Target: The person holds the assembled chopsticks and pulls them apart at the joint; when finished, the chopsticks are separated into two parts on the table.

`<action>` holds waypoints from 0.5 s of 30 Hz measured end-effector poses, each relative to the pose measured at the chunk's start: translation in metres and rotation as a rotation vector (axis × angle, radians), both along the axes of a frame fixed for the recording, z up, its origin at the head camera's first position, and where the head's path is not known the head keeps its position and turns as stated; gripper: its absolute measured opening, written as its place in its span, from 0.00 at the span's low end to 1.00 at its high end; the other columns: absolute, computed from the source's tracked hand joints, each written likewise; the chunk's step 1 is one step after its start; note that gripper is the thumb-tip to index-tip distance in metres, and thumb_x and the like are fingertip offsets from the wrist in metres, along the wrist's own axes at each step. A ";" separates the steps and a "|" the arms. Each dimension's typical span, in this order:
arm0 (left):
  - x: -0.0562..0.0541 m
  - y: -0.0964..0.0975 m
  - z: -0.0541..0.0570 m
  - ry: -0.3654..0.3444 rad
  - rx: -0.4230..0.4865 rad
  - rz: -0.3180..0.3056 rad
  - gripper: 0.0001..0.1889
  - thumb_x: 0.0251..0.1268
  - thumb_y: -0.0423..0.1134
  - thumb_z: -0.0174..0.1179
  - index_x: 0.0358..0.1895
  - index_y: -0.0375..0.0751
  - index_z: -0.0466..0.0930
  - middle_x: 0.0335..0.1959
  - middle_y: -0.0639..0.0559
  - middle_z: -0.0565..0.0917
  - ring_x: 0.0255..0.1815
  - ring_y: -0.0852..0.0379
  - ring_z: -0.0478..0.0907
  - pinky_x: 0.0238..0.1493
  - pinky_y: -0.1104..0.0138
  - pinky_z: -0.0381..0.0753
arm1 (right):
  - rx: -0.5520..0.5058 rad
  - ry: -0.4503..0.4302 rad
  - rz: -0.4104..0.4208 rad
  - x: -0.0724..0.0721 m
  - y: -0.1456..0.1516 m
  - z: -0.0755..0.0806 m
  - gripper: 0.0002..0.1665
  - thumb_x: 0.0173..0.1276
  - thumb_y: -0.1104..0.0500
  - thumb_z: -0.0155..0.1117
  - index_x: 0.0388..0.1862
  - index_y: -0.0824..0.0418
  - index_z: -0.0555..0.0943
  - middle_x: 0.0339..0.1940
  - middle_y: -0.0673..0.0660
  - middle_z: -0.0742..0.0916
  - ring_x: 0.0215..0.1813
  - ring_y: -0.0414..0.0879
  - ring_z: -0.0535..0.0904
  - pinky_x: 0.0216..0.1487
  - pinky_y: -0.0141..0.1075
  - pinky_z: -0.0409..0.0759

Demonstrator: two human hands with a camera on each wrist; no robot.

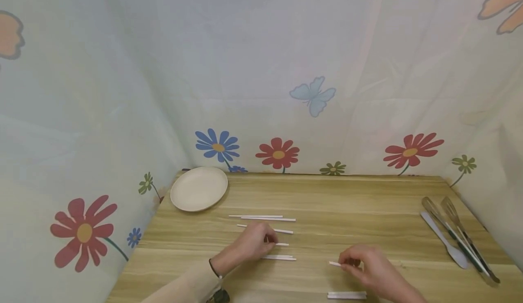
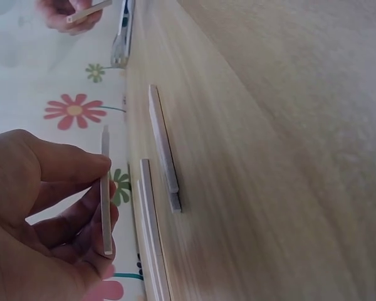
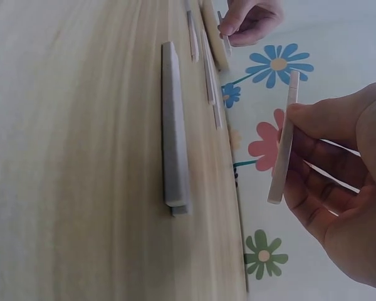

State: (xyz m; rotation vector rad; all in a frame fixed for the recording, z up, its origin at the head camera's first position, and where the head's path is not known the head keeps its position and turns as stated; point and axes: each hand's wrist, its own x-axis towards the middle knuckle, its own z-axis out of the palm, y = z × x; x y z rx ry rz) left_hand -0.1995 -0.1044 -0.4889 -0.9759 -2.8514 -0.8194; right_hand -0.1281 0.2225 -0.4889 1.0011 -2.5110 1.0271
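Observation:
My left hand (image 1: 255, 239) pinches a white chopstick (image 2: 106, 207) between thumb and fingers; in the head view only its end shows past the fingertips. Beyond that hand lie a pair of chopsticks (image 1: 265, 217) and a single chopstick (image 1: 283, 232), partly covered by the hand. More chopsticks (image 1: 279, 258) lie just on its near side. To the right, my right hand (image 1: 373, 269) holds another white chopstick (image 3: 286, 144) by thumb and fingertips, raised above the wood in the right wrist view. Two chopsticks (image 1: 347, 295) rest side by side below this hand.
A round cream plate (image 1: 199, 188) stands at the table's back left corner. Along the right side lie a white spoon (image 1: 445, 241) and slim metal-headed utensils (image 1: 466, 235). Flower-printed cloth (image 1: 245, 90) surrounds the wooden table (image 1: 347, 198) at back and sides.

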 end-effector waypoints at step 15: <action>-0.001 -0.002 -0.005 -0.017 -0.057 -0.014 0.05 0.51 0.32 0.68 0.29 0.47 0.88 0.24 0.61 0.81 0.26 0.70 0.73 0.29 0.79 0.72 | 0.009 0.049 0.085 0.004 -0.001 -0.018 0.14 0.51 0.68 0.74 0.30 0.51 0.83 0.28 0.41 0.85 0.31 0.27 0.75 0.29 0.22 0.74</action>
